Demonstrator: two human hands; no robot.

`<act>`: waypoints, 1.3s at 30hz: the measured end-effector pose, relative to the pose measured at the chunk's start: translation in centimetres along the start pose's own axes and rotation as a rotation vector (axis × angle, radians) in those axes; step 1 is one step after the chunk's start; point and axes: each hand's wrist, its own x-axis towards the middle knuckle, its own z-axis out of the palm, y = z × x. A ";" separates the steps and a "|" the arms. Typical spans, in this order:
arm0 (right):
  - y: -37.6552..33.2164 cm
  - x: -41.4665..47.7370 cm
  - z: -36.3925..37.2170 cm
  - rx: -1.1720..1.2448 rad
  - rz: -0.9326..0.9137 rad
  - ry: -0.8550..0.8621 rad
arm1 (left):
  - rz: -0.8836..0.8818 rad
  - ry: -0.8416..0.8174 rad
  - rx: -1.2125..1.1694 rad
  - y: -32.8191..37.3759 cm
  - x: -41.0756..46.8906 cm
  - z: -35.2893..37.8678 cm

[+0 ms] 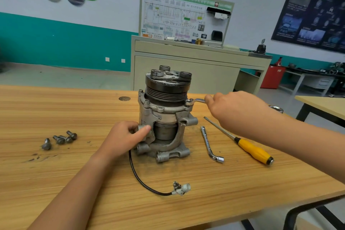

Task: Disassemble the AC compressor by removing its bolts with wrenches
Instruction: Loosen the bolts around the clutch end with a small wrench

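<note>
Beside four loose bolts [59,139] — left grip [123,136] clasps the one compressor [166,114], right grip [237,110] curls round one wrench [197,101].

Wooden table [56,170]: AC compressor [166,117] stood upright, held in the left hand's [127,136] grip. Loose bolts [59,139] laid well left of that grip. L-shaped socket wrench [210,144] and yellow-handled screwdriver [250,148] laid beneath the right hand's [235,110] grip on the ring spanner [196,101]. Connector cable [182,188] trailed on the near side of the left grip.

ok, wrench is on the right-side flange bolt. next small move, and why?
Probably swing the wrench handle to crack that bolt loose: its ring end sits on the bolt head, the right hand grips the handle, and the left hand braces the compressor body.
</note>
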 end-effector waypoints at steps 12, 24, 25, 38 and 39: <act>-2.2 -0.5 0.2 -0.027 0.020 -0.024 | 0.004 -0.021 -0.013 -0.1 -0.1 -0.1; 0.4 1.5 8.7 0.132 0.111 0.035 | -0.021 -0.036 -0.018 -0.5 0.2 -0.1; 0.6 1.5 8.8 0.201 0.145 0.047 | -0.035 -0.044 -0.024 -0.5 0.2 -0.2; 0.5 0.1 4.9 0.447 0.133 0.165 | -0.010 -0.037 -0.026 -0.5 0.1 -0.1; 0.4 0.1 4.5 0.366 0.125 0.162 | -0.008 -0.034 -0.030 -0.4 0.1 -0.1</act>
